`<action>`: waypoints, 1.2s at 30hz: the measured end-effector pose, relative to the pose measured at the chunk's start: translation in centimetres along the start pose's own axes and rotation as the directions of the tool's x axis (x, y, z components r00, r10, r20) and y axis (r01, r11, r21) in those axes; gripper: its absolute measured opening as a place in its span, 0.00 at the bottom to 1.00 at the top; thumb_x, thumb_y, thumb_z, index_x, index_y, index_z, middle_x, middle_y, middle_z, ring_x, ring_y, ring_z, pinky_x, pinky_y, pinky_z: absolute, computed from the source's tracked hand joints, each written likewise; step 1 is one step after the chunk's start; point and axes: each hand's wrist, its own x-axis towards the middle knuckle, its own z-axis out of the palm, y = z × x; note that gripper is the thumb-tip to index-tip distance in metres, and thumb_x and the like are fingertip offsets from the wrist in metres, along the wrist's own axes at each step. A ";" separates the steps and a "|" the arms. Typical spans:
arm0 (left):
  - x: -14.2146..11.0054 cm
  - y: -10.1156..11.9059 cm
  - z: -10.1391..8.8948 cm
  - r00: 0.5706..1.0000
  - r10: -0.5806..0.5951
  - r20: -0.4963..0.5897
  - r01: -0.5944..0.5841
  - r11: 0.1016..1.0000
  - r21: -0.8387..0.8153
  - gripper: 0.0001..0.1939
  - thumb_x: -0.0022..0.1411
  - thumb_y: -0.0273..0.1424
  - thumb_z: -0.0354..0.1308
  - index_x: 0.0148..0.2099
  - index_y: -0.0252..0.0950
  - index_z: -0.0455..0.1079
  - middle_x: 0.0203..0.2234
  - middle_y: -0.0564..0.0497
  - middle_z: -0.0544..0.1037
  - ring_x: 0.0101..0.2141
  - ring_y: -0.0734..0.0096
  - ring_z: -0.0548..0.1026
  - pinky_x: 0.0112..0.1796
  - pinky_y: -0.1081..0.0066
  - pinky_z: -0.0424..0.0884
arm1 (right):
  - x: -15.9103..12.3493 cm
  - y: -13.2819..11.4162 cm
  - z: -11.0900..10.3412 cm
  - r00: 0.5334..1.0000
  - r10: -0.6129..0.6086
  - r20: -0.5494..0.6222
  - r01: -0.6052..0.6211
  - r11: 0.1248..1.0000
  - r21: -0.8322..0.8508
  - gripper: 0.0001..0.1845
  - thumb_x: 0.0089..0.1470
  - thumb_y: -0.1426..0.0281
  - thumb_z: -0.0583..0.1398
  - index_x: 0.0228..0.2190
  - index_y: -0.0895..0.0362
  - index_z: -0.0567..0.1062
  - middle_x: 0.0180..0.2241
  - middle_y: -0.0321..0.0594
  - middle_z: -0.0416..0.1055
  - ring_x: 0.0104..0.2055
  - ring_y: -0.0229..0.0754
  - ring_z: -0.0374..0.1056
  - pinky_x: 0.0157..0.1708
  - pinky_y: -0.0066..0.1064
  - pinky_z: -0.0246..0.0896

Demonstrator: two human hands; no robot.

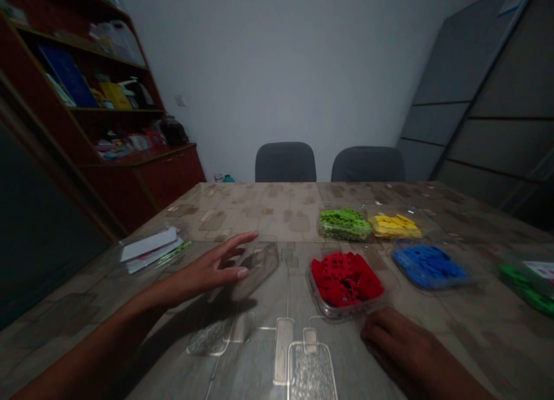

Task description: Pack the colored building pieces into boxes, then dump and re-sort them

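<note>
Counted from the middle of the view, there is one table (259, 209) and two hands: the left hand (212, 267) at 8 o'clock and the right hand (400, 345) near 5. Five trays lie between 3 and 5 o'clock: one red tray (346, 281), one lime tray (345, 224), one yellow tray (395, 225), one blue tray (428, 266) and one green tray (526, 287). One bag (151, 250) lies at 8 o'clock, two chairs (285, 163) stand at 12 to 1 o'clock, and one cabinet (130, 180) stands at 10 o'clock.

left hand (208, 270) free over tabletop (268, 212), red tray (346, 281) blocking right hand (402, 342)
</note>
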 end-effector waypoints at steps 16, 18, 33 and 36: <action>0.1 -0.8 1.3 0.977 0.023 0.214 0.102 0.826 -0.554 0.37 0.61 0.49 0.62 0.68 0.47 0.57 0.70 0.44 0.51 0.64 0.41 0.59 0.60 0.45 0.58 | 6.3 3.7 -2.1 0.999 0.014 0.029 -0.017 0.994 0.105 0.15 0.65 0.69 0.54 0.49 0.54 0.76 0.50 0.48 0.75 0.53 0.50 0.69 0.52 0.47 0.66; 0.1 -0.6 1.5 0.972 0.016 0.233 0.128 0.797 -0.591 0.39 0.60 0.48 0.64 0.68 0.45 0.57 0.70 0.43 0.52 0.64 0.41 0.59 0.60 0.47 0.58 | 5.8 3.8 -2.5 0.999 0.040 0.014 -0.041 0.994 0.098 0.14 0.66 0.70 0.53 0.45 0.55 0.77 0.46 0.48 0.76 0.48 0.48 0.71 0.48 0.44 0.68; 0.3 0.5 4.5 0.871 0.208 0.446 0.274 0.547 -0.791 0.41 0.62 0.55 0.56 0.70 0.41 0.53 0.67 0.36 0.57 0.61 0.36 0.64 0.56 0.39 0.59 | 7.0 2.6 -4.4 0.977 0.150 -0.150 -0.109 0.962 0.249 0.13 0.66 0.68 0.54 0.46 0.55 0.76 0.44 0.45 0.78 0.45 0.45 0.73 0.44 0.38 0.71; 0.1 1.1 5.4 0.851 0.243 0.465 0.281 0.537 -0.795 0.39 0.62 0.54 0.57 0.68 0.40 0.57 0.67 0.36 0.58 0.60 0.37 0.65 0.57 0.39 0.59 | 7.8 1.3 -5.1 0.969 0.193 -0.152 -0.134 0.934 0.332 0.13 0.66 0.66 0.55 0.48 0.53 0.75 0.45 0.43 0.78 0.46 0.44 0.74 0.44 0.37 0.71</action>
